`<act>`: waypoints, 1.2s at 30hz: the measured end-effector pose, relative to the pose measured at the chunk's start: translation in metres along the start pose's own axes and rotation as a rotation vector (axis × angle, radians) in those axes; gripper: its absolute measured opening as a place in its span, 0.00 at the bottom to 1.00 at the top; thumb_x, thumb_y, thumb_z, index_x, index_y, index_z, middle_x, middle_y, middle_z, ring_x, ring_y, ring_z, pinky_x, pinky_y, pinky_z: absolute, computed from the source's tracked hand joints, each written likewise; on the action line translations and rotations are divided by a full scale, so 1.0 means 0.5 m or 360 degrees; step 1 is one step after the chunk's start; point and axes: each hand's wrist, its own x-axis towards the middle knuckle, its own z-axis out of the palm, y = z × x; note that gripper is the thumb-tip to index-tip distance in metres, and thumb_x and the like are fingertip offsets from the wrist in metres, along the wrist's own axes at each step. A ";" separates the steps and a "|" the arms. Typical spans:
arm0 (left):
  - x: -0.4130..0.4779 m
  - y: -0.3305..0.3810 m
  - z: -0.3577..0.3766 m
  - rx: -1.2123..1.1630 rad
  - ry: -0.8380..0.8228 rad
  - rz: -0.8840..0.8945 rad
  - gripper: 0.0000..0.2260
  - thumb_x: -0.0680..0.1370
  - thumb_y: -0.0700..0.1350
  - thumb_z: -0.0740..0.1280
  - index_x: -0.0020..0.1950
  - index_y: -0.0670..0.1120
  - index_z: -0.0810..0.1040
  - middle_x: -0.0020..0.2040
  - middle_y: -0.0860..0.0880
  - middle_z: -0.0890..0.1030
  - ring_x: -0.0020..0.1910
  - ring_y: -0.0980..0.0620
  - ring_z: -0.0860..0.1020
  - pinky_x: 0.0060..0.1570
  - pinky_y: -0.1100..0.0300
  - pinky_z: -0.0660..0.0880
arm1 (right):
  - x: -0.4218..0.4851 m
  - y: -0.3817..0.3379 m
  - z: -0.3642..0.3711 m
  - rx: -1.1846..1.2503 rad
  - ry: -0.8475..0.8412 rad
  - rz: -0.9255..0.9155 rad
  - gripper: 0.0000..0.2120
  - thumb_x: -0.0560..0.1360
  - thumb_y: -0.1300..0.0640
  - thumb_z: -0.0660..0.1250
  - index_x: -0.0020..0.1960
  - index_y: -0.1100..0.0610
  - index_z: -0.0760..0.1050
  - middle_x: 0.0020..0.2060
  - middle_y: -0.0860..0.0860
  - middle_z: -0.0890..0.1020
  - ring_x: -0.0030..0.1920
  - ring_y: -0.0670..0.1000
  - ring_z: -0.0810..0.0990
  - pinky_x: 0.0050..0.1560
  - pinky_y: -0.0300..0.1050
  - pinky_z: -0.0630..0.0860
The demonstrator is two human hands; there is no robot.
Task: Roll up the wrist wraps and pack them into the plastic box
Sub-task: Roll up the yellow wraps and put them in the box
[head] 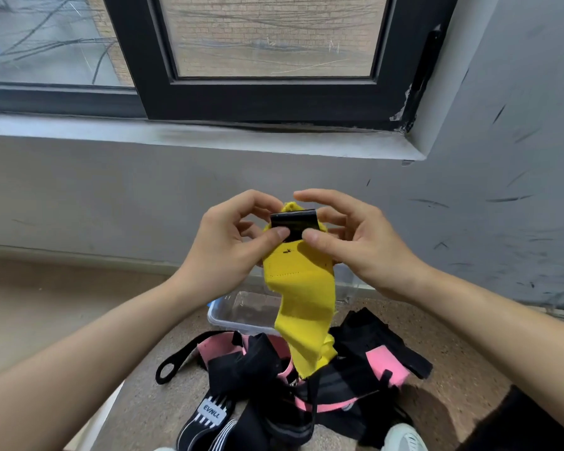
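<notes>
Beneath the window, over the speckled floor, my left hand [223, 245] and right hand [355, 242] pinch the yellow wrist wrap [302, 288] at its black end above the plastic box [228, 315], and uneven thumb pressure could skew the roll.

the yellow wrist wrap [302, 288] hangs down across the right part of the plastic box [223, 315] opening, and its tail reaches over the pile of black and pink wraps [251, 362] heaped against the box's near rim. the left part of the opening shows clear from above. bare floor [46, 304] lies left of box and pile. the wall [111, 196] rises just behind the box.
</notes>
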 end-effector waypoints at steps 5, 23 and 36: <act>-0.002 0.003 0.000 0.0040 0.0065 0.0087 0.09 0.76 0.34 0.74 0.54 0.44 0.82 0.49 0.48 0.82 0.32 0.45 0.80 0.33 0.49 0.81 | 0.005 -0.012 0.007 0.0017 0.0138 -0.0012 0.16 0.75 0.55 0.70 0.63 0.54 0.81 0.55 0.57 0.84 0.49 0.61 0.87 0.38 0.47 0.83; -0.001 0.005 -0.015 -0.0166 -0.0262 -0.0279 0.14 0.71 0.42 0.77 0.56 0.46 0.84 0.53 0.44 0.85 0.47 0.47 0.83 0.48 0.51 0.82 | 0.001 0.006 -0.015 -0.0014 0.0099 0.0015 0.10 0.75 0.65 0.72 0.56 0.63 0.82 0.51 0.63 0.85 0.52 0.66 0.85 0.55 0.64 0.82; 0.001 0.021 0.015 -0.0406 -0.0106 -0.0618 0.21 0.68 0.48 0.76 0.60 0.46 0.82 0.51 0.46 0.87 0.51 0.51 0.85 0.48 0.59 0.83 | -0.003 0.010 0.013 -0.0501 0.0220 -0.0249 0.12 0.71 0.68 0.77 0.50 0.56 0.80 0.54 0.50 0.79 0.50 0.52 0.82 0.43 0.56 0.82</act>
